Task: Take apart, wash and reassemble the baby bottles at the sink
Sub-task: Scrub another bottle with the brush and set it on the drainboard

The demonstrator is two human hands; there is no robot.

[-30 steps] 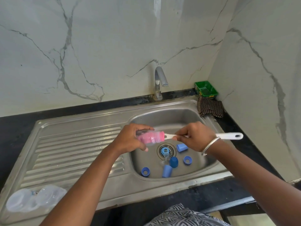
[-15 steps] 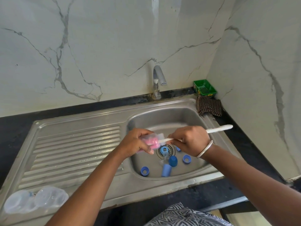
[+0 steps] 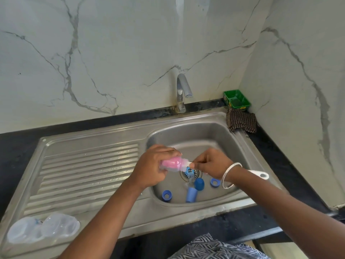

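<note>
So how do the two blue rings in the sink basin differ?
The left blue ring lies near the basin's front-left wall, clear of both arms; the right blue ring lies farther back, beside the right wrist's bangle. The left one looks slightly larger. Both are blue, open-centred, lying flat.

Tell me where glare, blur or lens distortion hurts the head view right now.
Head view: daylight glare streaks the drainboard ribs; wide-angle bowing curves the sink rim; the clear bottle in the left hand is slightly motion-soft; the right hand looks sharp.
</note>
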